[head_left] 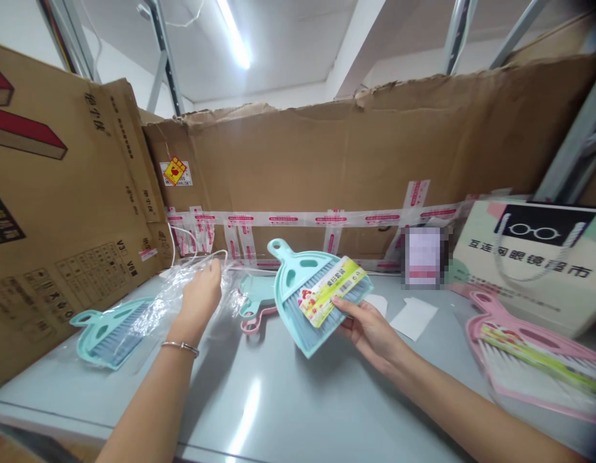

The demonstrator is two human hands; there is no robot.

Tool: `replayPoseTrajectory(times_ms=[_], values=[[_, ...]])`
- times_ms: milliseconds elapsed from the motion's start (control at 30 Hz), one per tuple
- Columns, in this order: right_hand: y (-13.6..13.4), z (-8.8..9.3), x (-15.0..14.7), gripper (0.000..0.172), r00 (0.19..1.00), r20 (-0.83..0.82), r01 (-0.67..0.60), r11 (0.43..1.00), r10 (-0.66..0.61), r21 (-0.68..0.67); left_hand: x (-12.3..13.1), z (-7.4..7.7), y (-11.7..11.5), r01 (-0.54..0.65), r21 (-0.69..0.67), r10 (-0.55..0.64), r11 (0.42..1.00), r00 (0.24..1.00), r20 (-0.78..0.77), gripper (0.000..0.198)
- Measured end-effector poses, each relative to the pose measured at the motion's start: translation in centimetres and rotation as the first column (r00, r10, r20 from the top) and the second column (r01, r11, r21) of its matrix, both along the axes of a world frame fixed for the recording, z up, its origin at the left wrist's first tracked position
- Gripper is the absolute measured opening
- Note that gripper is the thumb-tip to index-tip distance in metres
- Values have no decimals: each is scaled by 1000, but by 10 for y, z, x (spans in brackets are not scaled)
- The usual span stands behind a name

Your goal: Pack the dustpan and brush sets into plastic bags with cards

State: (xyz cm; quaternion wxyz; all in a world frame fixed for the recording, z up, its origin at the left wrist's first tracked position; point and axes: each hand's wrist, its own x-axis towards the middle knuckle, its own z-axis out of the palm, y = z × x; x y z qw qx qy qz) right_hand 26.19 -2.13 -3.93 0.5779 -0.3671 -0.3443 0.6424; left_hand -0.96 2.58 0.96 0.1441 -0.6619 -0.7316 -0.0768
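Note:
My right hand grips a mint-green dustpan and brush set by its lower right edge, holding it tilted above the table. A yellow-green label card lies across its grey-blue bristles, with my thumb at the card's edge. To the left, my left hand is closed on a crumpled clear plastic bag. Below that bag, another mint set rests on the table, partly under plastic. Behind the held set lie a mint piece and a pink handle, mostly covered.
On the right a pink dustpan set lies before a printed paper bag. White paper pieces are on the grey table. Large cardboard boxes wall off the back and left. Metal shelf posts rise behind.

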Motion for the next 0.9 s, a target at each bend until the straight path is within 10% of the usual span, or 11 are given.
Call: replayPoseTrajectory(times_ms=[200,467,900], values=[[-15,3,-10,41,957,253,-155,987,142,33,15,-7,6,230,323,-293,918,943,159,14],[-15,-5,-18,47,946,324,-50,994,18,92,48,-19,-3,510,498,-693,701,653,307,13],[-25,-10,-32,38,995,-71,-67,996,63,-51,90,-28,-33,593,572,-812,566,523,261,18]])
